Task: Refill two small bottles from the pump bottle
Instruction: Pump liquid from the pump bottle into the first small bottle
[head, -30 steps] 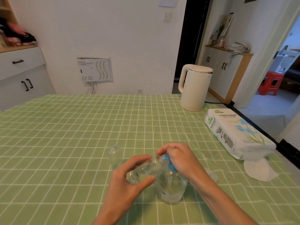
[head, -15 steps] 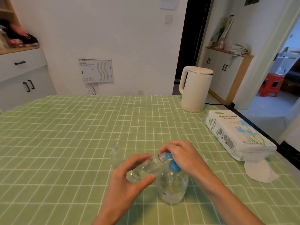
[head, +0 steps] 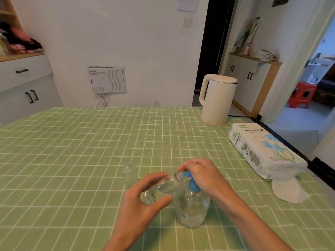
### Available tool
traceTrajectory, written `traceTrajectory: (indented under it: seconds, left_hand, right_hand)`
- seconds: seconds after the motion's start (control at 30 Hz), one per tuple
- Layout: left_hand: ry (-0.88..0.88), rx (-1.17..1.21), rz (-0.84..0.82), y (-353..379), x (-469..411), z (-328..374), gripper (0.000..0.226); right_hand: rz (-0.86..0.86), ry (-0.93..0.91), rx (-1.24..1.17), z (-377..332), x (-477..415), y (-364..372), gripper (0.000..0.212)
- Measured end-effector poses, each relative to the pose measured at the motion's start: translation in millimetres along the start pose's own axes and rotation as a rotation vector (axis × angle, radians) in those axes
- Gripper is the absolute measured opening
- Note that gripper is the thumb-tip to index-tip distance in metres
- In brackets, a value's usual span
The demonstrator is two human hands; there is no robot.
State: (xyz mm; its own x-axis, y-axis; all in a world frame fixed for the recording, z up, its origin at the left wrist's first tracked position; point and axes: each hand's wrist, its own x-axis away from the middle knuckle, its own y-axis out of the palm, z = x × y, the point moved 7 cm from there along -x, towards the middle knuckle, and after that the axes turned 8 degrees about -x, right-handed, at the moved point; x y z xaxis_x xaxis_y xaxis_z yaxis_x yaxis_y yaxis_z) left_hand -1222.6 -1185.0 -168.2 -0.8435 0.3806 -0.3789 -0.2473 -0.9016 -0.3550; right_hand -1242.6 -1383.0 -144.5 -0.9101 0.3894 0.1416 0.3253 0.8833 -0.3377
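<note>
At the pump spout (head: 186, 173), small bottle (head: 163, 189) slants, neck pointing up-right.

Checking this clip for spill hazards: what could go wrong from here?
The tilted small bottle in the left hand meets the blue spout only at its narrow mouth; a slip could wet the tablecloth. The second small bottle stands uncapped near that hand and might get knocked over.

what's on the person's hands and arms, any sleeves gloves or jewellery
The left hand and the right hand are both bare: no gloves, rings, watch or bracelet are visible. No sleeve shows on either arm as far as the bottom edge of the frame.
</note>
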Motion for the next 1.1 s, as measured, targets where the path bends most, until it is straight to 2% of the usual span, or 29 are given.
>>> traceTrajectory:
  seconds: [0.17, 0.6, 1.1]
  left_hand:
    - [0.027, 0.02, 0.033, -1, -1, 6, 0.054]
    - [0.019, -0.048, 0.005, 5, 0, -4, 0.063]
    - [0.041, -0.032, 0.004, 2, -3, 0, 0.054]
  right_hand:
    - [-0.009, 0.002, 0.015, -4, -1, -3, 0.034]
    - [-0.025, 0.006, -0.045, 5, 1, 8, 0.038]
    - [0.005, 0.023, -0.079, -3, 2, 2, 0.035]
